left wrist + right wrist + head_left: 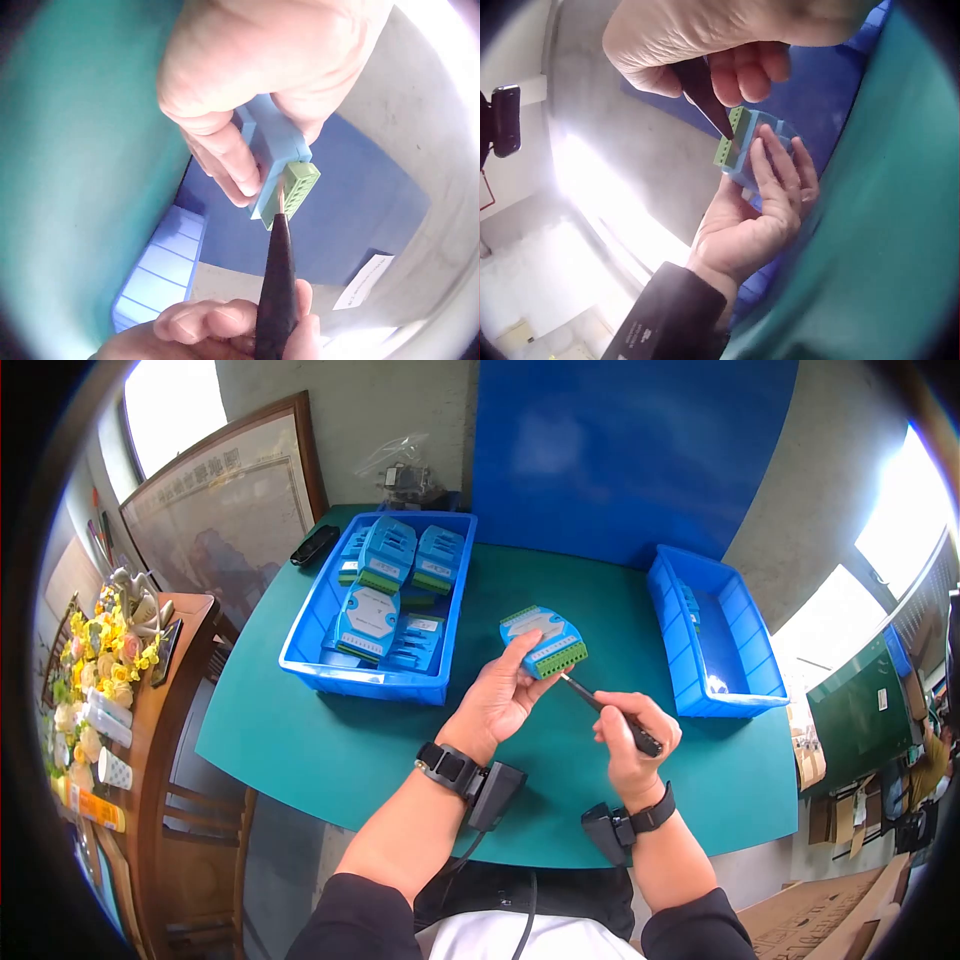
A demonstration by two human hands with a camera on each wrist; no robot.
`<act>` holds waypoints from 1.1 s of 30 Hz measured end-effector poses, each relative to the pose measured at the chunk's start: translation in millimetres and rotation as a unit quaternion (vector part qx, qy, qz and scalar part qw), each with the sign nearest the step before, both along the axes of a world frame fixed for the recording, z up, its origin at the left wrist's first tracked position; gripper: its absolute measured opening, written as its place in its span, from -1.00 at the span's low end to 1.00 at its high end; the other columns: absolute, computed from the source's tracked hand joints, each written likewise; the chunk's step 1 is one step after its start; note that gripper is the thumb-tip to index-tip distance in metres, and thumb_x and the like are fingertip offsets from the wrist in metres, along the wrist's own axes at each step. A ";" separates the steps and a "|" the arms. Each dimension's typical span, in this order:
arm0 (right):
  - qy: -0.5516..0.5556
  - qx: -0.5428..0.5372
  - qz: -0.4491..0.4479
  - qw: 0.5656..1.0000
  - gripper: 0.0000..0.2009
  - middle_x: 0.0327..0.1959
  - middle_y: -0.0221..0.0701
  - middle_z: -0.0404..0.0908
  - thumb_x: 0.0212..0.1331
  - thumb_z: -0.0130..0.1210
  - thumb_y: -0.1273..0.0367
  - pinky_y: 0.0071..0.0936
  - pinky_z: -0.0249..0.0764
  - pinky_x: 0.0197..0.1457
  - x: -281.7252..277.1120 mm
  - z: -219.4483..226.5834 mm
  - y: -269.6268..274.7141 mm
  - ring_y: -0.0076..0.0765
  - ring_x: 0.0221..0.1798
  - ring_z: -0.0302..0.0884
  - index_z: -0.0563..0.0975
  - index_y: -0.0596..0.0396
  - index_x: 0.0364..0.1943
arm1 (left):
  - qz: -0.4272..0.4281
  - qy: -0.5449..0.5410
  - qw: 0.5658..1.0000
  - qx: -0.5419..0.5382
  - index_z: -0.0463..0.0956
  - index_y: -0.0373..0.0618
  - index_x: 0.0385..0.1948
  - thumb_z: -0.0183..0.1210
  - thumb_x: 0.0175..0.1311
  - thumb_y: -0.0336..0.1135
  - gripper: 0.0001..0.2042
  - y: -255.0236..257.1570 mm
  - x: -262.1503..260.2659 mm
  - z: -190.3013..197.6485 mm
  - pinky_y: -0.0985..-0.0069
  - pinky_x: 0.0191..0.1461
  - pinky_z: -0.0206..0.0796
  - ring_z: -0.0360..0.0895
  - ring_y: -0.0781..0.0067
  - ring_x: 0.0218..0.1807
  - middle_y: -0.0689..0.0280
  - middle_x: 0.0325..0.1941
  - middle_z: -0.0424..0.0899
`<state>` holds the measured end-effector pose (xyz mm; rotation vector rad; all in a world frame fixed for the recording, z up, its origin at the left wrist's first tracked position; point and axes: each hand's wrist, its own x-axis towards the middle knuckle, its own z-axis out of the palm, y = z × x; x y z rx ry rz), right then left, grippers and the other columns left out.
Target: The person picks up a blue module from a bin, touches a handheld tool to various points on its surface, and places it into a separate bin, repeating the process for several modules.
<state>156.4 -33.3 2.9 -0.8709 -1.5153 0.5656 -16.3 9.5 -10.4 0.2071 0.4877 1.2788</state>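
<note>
My left hand [497, 695] holds a blue electronic module [540, 632] with a pale label, thumb on its face and fingers around its back. A green screw terminal block [300, 184] runs along the module's near edge. In my right hand [635, 745] is a slim black pen-like tool [592, 697], gripped between thumb and fingers. Its body tapers to a thin metal tip [281, 196], which lies right at the terminal block in the left wrist view. The right wrist view also has the tool's dark end [709, 97] pointing at the green block.
A blue bin [375, 682] on the left holds several similar modules [385, 552]. Another blue bin [735, 705] stands to the right, with a module at its far end. Both sit on the green table [560, 790], and a blue panel [630, 450] rises behind.
</note>
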 end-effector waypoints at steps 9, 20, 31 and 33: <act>0.023 0.040 0.017 0.999 -0.89 -0.66 -0.39 0.56 0.01 0.09 0.54 -0.66 0.34 -0.55 0.2 -0.4 0.9 -0.60 -0.65 0.47 0.63 0.27 -0.41 | 0.025 0.012 1.000 0.000 0.39 -0.27 0.02 0.27 0.17 -0.32 -0.59 0.6 0.4 0.9 0.54 -0.04 0.61 0.58 0.10 0.00 0.11 -0.02 0.57; 0.071 -0.006 -0.009 0.997 -0.89 -0.70 -0.43 0.52 0.08 0.11 0.50 -0.70 0.28 -0.58 6.4 5.3 1.5 -0.63 -0.66 0.45 0.60 0.30 -0.45 | 0.021 0.037 0.999 0.020 0.37 -0.29 0.02 0.25 0.19 -0.36 -0.60 0.7 2.1 -3.8 0.54 0.01 0.58 0.59 0.15 0.00 0.11 -0.01 0.56; 0.087 0.037 -0.064 0.993 -0.82 -0.50 -0.49 0.48 -0.03 0.18 0.62 -0.72 0.30 -0.50 -2.2 4.2 8.3 -0.70 -0.54 0.40 0.54 0.26 -0.29 | 0.013 0.032 0.999 0.011 0.36 -0.28 0.02 0.20 0.21 -0.40 -0.64 -0.3 -1.8 -0.1 0.50 0.02 0.58 0.59 0.22 -0.01 0.15 -0.05 0.58; 0.040 0.058 -0.038 0.997 -0.82 -0.50 -0.48 0.49 -0.07 0.21 0.60 -0.72 0.29 -0.50 -3.7 6.2 3.7 -0.69 -0.55 0.40 0.54 0.25 -0.32 | 0.011 0.030 0.999 0.019 0.36 -0.28 0.01 0.18 0.23 -0.41 -0.66 1.7 -2.2 -3.6 0.46 0.03 0.57 0.59 0.24 -0.01 0.16 -0.06 0.59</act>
